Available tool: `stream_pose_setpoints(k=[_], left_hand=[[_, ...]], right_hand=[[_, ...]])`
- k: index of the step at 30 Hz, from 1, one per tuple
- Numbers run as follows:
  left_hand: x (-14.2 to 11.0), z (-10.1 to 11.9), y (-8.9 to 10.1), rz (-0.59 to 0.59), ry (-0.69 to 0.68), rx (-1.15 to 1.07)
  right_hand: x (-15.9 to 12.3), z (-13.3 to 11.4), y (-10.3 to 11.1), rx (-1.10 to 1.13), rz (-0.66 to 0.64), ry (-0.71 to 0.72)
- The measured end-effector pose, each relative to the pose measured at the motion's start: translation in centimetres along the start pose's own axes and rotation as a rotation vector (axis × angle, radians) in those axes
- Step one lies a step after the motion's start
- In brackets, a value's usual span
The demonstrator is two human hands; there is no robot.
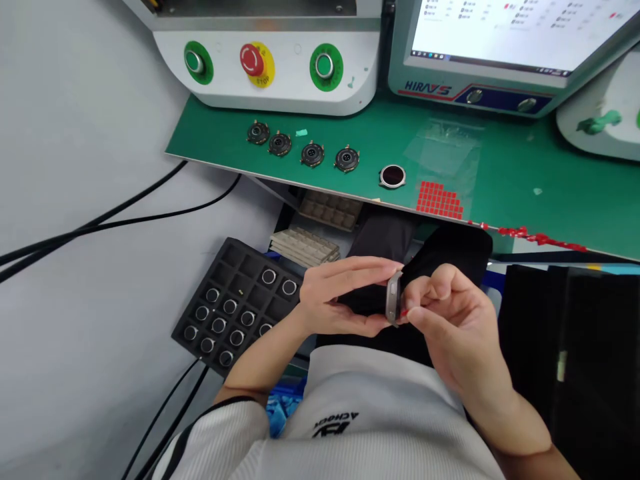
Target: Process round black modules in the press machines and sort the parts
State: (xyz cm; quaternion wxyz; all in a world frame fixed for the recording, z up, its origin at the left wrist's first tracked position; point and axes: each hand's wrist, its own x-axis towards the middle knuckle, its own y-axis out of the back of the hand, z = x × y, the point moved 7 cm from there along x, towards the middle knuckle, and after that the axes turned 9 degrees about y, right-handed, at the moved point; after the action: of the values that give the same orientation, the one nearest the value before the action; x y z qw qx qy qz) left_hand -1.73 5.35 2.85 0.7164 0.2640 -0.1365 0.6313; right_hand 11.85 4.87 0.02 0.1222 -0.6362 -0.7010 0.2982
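Silver watch case [393, 298] stands on its edge in the air, just beyond the front edge of the desk, because the left hand [340, 297] holds it from the side. The left fingers [363, 270] are clamped around the case, and this turns its rim toward the right hand [453, 327]. The right fingers [419, 288] come together in a pinch at that rim, and a small red piece [404, 313] shows at their tips, too small to tell its exact form. Both hands work close together, maybe for a steady grip and a good look at the rim. On the green desk [500, 133], near the front edge, four round watch modules [313, 154] lie in a row, and one round dark-faced watch part [393, 177] lies apart from them. Block of red square stickers [439, 200] sits just below a clear plastic film [443, 150], close to the front edge, perhaps so it is easy to reach. Red strip [535, 237] runs along the same edge toward the right corner. Left of the hands, a black compartment tray [235, 307] holds silver rings [269, 277], also near the left hand.
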Motion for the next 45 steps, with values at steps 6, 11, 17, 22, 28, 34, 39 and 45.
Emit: stream_pose_setpoints(k=[6, 11, 17, 22, 28, 34, 39, 45], left_hand=[[0.4, 0.6, 0.0, -0.011, -0.045, 0.094], [0.4, 0.6, -0.2, -0.019, -0.025, 0.111], [0.5, 0.6, -0.3, -0.029, -0.029, 0.142], [0.7, 0.6, -0.4, -0.045, -0.028, 0.175], [0.4, 0.7, 0.0, -0.007, -0.084, 0.215], [0.0, -1.3, -0.1, 0.037, 0.031, 0.034], [-0.9, -4.5, -1.7, -0.008, 0.54, -0.629], [-2.9, -4.9, -5.5, -0.033, 1.001, -1.211]], right_hand=[[-0.3, -0.1, 0.1, -0.023, 0.021, 0.003], [-0.3, 0.0, 0.3, -0.041, 0.072, 0.012], [-0.4, -0.1, 0.4, -0.039, 0.059, 0.017], [-0.5, 0.0, 0.6, -0.061, 0.086, 0.023], [0.0, 0.8, 0.4, 0.037, 0.091, -0.067], [0.5, 2.1, 0.3, 0.097, 0.11, -0.19], [0.7, 0.2, 1.6, 0.084, 0.117, -0.039], [0.6, -1.5, 4.3, -0.063, 0.264, 0.254]])
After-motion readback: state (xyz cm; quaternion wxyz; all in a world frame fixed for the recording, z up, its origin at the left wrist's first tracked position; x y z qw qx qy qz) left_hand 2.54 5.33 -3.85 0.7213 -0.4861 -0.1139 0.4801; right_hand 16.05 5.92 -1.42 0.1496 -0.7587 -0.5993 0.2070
